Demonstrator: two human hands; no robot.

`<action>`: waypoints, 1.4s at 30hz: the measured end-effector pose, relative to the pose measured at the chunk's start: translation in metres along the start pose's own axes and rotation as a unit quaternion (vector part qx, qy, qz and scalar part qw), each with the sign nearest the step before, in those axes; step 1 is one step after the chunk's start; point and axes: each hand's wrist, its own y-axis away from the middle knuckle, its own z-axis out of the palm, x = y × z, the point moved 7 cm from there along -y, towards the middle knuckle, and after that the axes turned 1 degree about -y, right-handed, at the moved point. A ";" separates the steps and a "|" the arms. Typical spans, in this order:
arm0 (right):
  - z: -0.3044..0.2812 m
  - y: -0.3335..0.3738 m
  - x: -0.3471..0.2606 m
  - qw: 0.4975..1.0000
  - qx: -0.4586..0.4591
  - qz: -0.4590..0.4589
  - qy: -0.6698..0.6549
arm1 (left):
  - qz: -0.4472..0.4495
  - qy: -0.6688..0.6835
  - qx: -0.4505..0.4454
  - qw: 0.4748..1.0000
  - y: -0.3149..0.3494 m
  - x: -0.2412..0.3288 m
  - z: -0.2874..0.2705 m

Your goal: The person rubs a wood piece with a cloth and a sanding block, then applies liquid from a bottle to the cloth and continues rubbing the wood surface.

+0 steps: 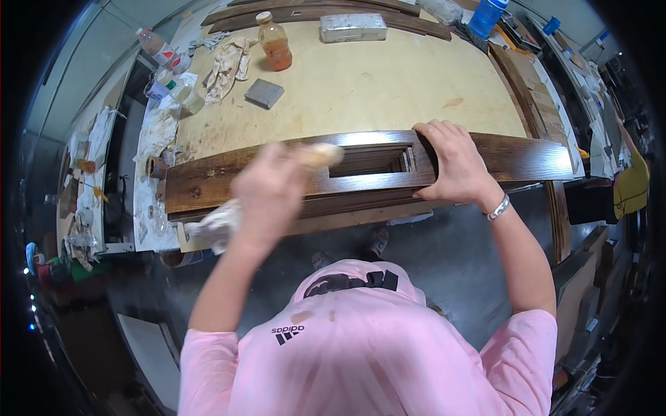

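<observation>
A dark brown wooden board [229, 177] with a rectangular slot [371, 161] lies across the table's near edge, on top of more dark boards. My left hand [269, 187], blurred by motion, is over the board left of the slot. It is closed round a cream-coloured object with a rounded end [322, 154], whose kind I cannot make out. A crumpled white rag [218, 225] shows below that hand; whether the hand holds it is unclear. My right hand [454, 159], fingers spread, grips the board right of the slot, thumb at the near edge.
On the pale tabletop [388, 76] are a grey sanding block [264, 93], a bottle with orange liquid [275, 43], a beige rag [227, 68] and a metal box [353, 28]. Long dark boards [333, 17] lie at the far edge. Bottles [163, 50] stand at left.
</observation>
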 end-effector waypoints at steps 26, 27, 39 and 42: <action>0.000 -0.017 -0.057 0.961 0.010 -0.034 -0.274 | -0.201 0.151 0.222 0.942 0.065 -0.109 -0.126; 0.003 -0.023 -0.075 0.912 0.011 -0.010 -0.410 | -0.169 0.219 0.231 0.933 0.047 -0.077 -0.121; -0.054 -0.012 0.002 0.785 0.226 0.157 -0.555 | -0.394 0.295 0.365 0.790 0.198 -0.288 -0.085; -0.049 -0.019 0.020 0.947 0.161 0.158 -0.228 | -0.484 0.162 0.330 0.794 0.287 -0.372 -0.048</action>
